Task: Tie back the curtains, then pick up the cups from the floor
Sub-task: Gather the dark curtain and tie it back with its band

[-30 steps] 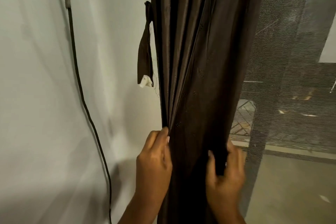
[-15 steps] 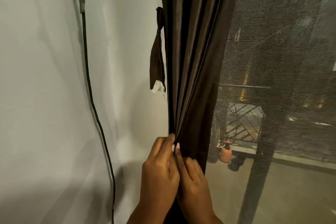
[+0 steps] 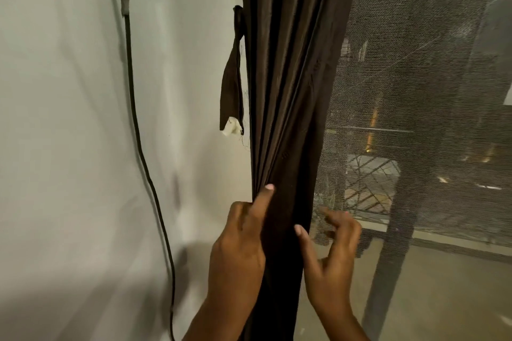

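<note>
Here, dark brown pleated fabric curtain (image 3: 282, 91) bunched into a narrow column beside the white wall (image 3: 69, 147), presumably gathered for tying. Left hand (image 3: 238, 246) at curtain's wall-side edge, forefinger laid straight along the folds, other fingers curled; actual grip unclear. Right hand (image 3: 329, 255) just off curtain's window-side edge, fingers spread loose, holding nothing. Matching brown tie strap (image 3: 231, 86) dangling wall-side of curtain, untouched. No cups in view.
</note>
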